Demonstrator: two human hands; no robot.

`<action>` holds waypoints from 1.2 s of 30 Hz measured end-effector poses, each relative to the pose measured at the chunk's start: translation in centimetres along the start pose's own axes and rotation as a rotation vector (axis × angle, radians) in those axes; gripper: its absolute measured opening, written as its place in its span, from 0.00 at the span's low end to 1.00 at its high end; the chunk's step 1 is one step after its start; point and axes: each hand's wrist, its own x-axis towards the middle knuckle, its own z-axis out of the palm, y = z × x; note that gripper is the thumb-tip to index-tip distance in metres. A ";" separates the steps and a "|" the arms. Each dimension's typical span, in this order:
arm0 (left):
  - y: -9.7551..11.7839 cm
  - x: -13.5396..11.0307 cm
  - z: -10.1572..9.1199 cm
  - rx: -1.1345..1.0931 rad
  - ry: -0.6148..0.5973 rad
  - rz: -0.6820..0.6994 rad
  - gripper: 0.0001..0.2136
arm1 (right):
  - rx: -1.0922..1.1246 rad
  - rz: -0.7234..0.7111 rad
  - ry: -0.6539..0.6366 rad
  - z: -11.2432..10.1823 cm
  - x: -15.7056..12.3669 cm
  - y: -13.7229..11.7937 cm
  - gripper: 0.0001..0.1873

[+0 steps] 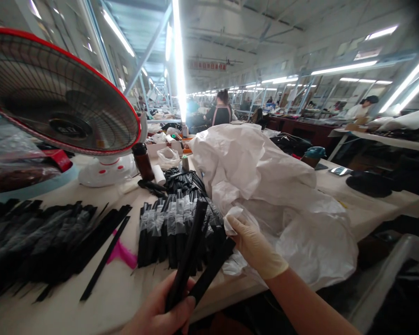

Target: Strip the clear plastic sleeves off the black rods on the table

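My bare left hand [165, 304] is closed round flat black fabric-like strips [190, 246], which fan apart above the fingers. My right hand [256, 244], in a pale thin glove, pinches a small white piece [233, 219], cloth or paper; I cannot tell which. One black strip's end lies close to the right fingertips, and whether they touch it is unclear. Behind the held strips, a row of black strip bundles [171, 228] lies on the table, wrapped in clear plastic. A large crumpled white sheet [251, 172] spreads beside and behind my right hand.
More black strips [38, 246] cover the table's left side, near a pink scrap [122, 253]. A red-rimmed fan [66, 93] stands at the back left, with a brown bottle [144, 163] beside it. A person [220, 111] sits farther back. The table edge [405, 204] runs at right.
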 end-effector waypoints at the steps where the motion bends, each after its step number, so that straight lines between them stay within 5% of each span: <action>1: 0.0 0.2 0.0 0.002 -0.001 0.000 0.16 | -0.025 -0.025 0.007 0.0 -0.1 0.1 0.15; 7: -0.4 1.7 -0.5 0.094 0.017 0.050 0.14 | -0.276 -0.163 0.070 -0.3 -0.9 0.8 0.16; 14: -1.1 3.2 -0.7 0.265 0.061 0.196 0.15 | -0.333 0.078 -0.161 1.8 -2.9 4.1 0.19; 19: -0.9 3.2 -1.1 0.202 0.126 0.189 0.16 | -0.312 0.047 -0.187 3.2 -3.1 5.0 0.19; 24: -0.8 2.3 -1.7 0.221 0.272 0.293 0.14 | -0.334 0.120 -0.345 4.5 -3.4 4.5 0.23; 30: -1.3 1.8 -1.9 0.226 0.257 0.282 0.09 | -0.272 -0.021 -0.124 4.8 -2.2 4.3 0.29; 33: -1.3 2.1 -2.2 0.174 0.240 0.304 0.09 | -0.269 0.130 -0.252 5.1 -2.5 5.7 0.27; 36: -1.9 1.9 -2.7 0.175 0.216 0.253 0.09 | -0.255 0.127 -0.267 4.8 -2.8 5.4 0.28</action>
